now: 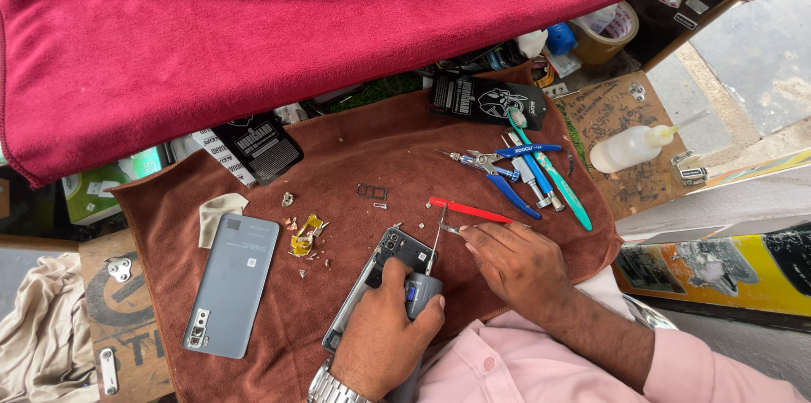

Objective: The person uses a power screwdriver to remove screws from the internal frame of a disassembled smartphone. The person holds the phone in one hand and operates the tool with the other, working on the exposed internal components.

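Nearest the camera, one opened phone (384, 272) is lying on the brown cloth (355, 158) with its inside facing up, and both hands are working over it. The left hand (384, 331), wearing one metal wristwatch (334, 388), is curling down from the wrist with its fingers wrapped around one small grey tool body (421, 293), pressing it against the phone's upper half. The right hand (515, 264) is coming in from the right with the forearm in a pink sleeve (718, 369), the fingers bent and pinched together on one pair of thin metal tweezers (439, 238), whose tips are pointing down at the phone's top edge; the two hands are sitting close, just apart. To the left, one grey back cover (228, 285) is lying face down, well apart from the phone, with one scrap of pale cloth (218, 213) at its upper corner. Between them a few bits of yellow tape and small debris (304, 238) are scattered. Just beyond the right hand one red-handled tool (469, 211) is lying, and one small SIM tray (372, 192) is resting farther left. Beyond that, a cluster of blue-handled tools (511, 175) and one teal toothbrush (553, 175) are lying together. Farther still, two black packets (486, 100) are sitting at the cloth's edge, one white squeeze bottle (629, 148) is lying on the wooden board, and one red towel (296, 31) is hanging above.
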